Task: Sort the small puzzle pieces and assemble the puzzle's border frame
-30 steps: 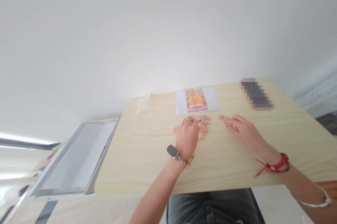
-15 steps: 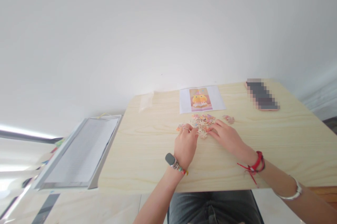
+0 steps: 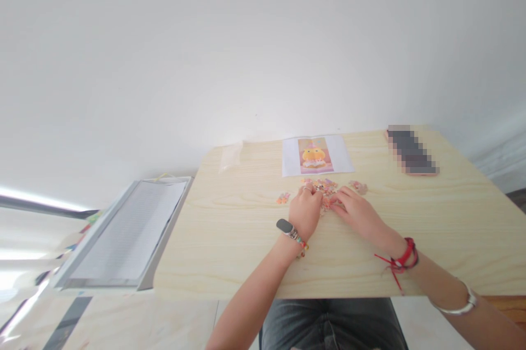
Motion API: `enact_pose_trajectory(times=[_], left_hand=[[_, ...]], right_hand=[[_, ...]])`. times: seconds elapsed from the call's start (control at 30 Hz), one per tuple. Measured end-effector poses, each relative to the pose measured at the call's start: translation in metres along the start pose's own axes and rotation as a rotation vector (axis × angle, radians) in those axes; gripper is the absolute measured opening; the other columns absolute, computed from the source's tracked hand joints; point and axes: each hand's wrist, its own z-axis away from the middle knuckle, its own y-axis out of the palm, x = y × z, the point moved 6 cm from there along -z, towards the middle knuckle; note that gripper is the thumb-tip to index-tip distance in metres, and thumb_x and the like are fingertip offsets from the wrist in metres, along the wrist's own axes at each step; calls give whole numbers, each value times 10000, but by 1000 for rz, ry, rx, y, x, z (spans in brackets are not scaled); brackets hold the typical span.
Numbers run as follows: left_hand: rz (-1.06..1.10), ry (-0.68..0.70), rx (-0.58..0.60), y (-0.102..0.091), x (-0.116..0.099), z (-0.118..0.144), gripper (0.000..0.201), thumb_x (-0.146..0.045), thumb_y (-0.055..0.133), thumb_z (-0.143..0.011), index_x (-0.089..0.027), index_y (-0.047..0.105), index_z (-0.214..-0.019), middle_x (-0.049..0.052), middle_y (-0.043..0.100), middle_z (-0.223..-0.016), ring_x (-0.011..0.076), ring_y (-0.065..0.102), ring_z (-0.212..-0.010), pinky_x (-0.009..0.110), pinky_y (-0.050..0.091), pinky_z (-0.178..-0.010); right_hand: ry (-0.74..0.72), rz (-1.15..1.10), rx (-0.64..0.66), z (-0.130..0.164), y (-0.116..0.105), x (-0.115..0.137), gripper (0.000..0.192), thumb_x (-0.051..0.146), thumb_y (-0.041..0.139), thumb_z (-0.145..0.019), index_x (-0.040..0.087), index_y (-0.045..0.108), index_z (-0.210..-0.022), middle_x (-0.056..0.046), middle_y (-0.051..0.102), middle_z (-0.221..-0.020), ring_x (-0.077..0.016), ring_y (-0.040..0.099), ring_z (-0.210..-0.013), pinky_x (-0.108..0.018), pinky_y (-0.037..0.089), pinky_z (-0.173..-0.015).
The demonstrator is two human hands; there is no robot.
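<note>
A pile of small jigsaw puzzle pieces (image 3: 326,184) lies on the light wooden table (image 3: 230,235) in front of me. My left hand (image 3: 306,210) is at the pile's left side, its fingers curled down and pressed together; the fingertips are partly hidden. From the right, my right hand (image 3: 355,210) reaches in with thumb and forefinger pinched on a puzzle piece at the pile's near edge. A small group of orange and pink pieces (image 3: 283,198) sits left of my left hand. Another small group (image 3: 358,187) lies beyond my right hand.
Behind the pile lies a white sheet (image 3: 343,155) with a printed yellow character picture (image 3: 314,155). A clear plastic bag (image 3: 231,157) is at the back left, a phone (image 3: 412,150) at the back right. Left of the table stands a tray with papers (image 3: 127,235).
My left hand has moved right, over the pile and closer to my right hand, uncovering the small group at the left. My right hand has hardly moved.
</note>
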Motion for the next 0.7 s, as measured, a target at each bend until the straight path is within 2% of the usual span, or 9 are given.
enact_pose_trajectory(times=[0.27,0.7], left_hand=[[-33,56,13,2,-7,-6,159,-170,407,-884,-193,561,-915,55,519,-970,180,515,-906,240,447,-640],[-19,64,19,5,-8,-8,155,-147,390,-890,-172,527,-956,76,506,-1003,178,525,-912,263,463,-705]], right_hand=[[13,-52,9,1,-2,-3,137,244,472,-844,192,597,-821,-53,587,-831,-188,578,-774,-333,459,-686],[7,-60,-2,2,-2,-14,185,254,459,-851,200,622,-783,-52,600,-788,-192,570,-765,-347,453,-700]])
